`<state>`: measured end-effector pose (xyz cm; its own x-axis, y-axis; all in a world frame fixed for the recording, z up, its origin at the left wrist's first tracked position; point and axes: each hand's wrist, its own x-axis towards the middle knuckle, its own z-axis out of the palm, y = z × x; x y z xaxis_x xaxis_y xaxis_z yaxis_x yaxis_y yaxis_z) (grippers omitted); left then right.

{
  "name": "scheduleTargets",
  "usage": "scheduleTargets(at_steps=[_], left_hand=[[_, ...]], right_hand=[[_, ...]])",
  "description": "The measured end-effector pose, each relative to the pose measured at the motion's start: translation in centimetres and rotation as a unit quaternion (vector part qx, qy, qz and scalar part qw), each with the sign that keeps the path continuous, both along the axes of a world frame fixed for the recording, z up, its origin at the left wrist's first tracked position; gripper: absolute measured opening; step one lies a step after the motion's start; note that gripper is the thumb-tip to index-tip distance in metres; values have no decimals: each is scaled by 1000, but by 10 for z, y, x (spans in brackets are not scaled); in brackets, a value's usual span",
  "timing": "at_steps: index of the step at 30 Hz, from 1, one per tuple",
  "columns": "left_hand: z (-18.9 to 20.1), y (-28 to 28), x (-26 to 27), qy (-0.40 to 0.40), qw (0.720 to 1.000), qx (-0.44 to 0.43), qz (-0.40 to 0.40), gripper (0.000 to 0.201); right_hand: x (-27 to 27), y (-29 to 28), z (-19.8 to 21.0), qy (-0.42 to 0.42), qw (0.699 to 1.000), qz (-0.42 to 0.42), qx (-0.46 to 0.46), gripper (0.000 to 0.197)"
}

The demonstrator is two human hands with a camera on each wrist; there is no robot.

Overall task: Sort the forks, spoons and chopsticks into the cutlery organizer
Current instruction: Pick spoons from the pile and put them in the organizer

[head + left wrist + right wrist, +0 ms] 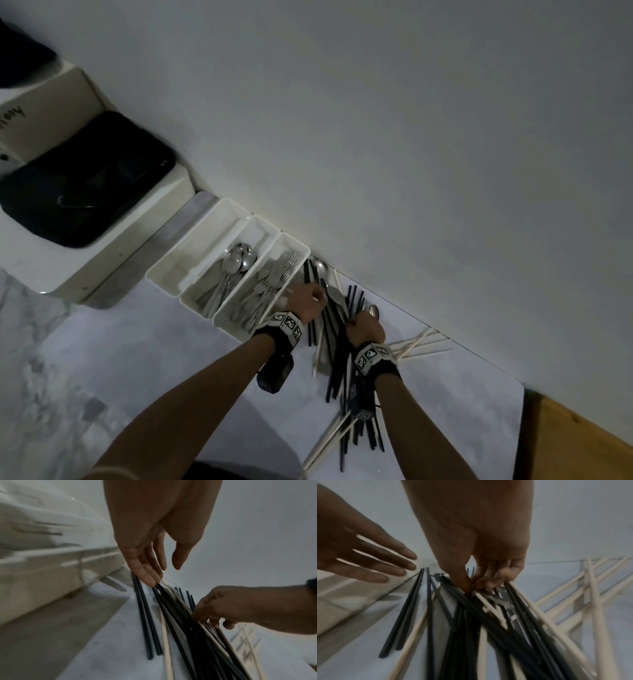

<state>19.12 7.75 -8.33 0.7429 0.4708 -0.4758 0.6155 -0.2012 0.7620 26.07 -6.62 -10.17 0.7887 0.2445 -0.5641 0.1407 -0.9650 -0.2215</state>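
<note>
A white three-part cutlery organizer [219,219] stands against the wall: its left part is bare, spoons [234,263] fill the middle and forks [274,277] the right. Just right of it lies a pile of black chopsticks [337,363] mixed with pale ones and a few loose spoons [321,265]. My left hand [317,296] reaches over the pile's far end, fingers straight, fingertips [149,580] touching black chopsticks [173,615]. My right hand [477,586] digs into the pile, fingers curled round a bunch of black and pale chopsticks [488,615].
More pale chopsticks [421,344] lie fanned along the wall to the right. A white appliance with a black lid [85,181] sits at the left, beyond a metal strip. The white mat [188,342] ends at a wooden surface [582,442] on the right.
</note>
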Motion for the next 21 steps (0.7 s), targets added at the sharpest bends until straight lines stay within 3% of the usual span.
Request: scheduleTargets(at_steps=[2, 7, 11, 16, 21], left_hand=[[1, -14, 13, 19, 999, 28, -33, 17], [-2, -38, 31, 47, 984, 141, -101, 29], [-14, -38, 31, 100, 976, 167, -103, 26], [-28, -27, 21, 161, 964, 189, -99, 40], [-30, -25, 22, 175, 965, 185, -68, 54]], right_hand=[[4, -12, 2, -10, 1000, 12, 21, 42], [19, -37, 13, -42, 996, -13, 81, 22], [34, -42, 8, -33, 988, -111, 105, 36], [28, -43, -8, -10, 992, -94, 84, 49], [36, -45, -6, 4, 986, -137, 93, 24]])
